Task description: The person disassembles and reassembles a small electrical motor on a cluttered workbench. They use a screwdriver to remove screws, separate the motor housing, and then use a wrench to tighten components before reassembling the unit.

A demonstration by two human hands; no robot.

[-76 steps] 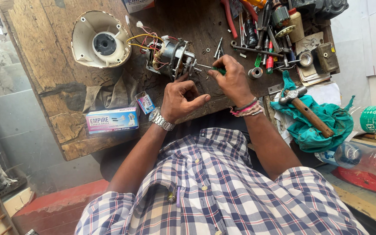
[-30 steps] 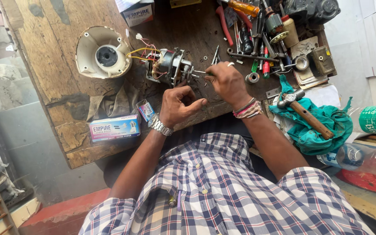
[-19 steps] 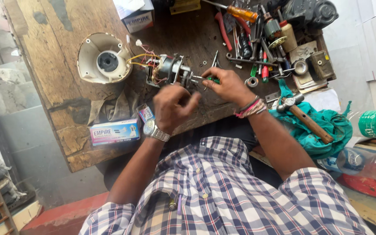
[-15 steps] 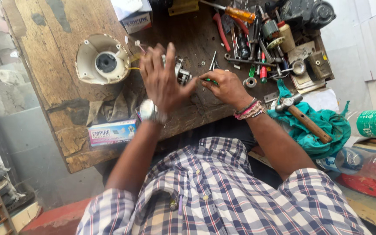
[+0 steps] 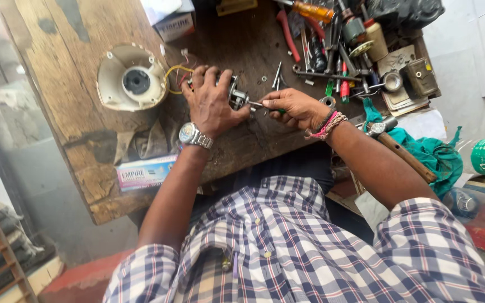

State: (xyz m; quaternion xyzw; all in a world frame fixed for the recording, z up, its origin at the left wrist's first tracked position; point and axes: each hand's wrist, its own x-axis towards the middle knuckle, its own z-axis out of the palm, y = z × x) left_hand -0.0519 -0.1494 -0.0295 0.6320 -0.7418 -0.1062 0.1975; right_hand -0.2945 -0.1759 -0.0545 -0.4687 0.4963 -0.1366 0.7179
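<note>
While clamping the small electric motor (image 5: 232,96) with left hand (image 5: 211,104), driving its shaft-side screw, right hand (image 5: 293,106) fingers pinched on screwdriver (image 5: 265,105); needs steady turning next.

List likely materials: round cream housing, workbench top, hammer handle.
Round cream housing: looks like moulded plastic, matt, with screw tabs at its rim. Dark worn workbench top: wood, unfinished, with grain, cracks and stains. Brown hammer handle: probably wood, dull and bare.
</note>
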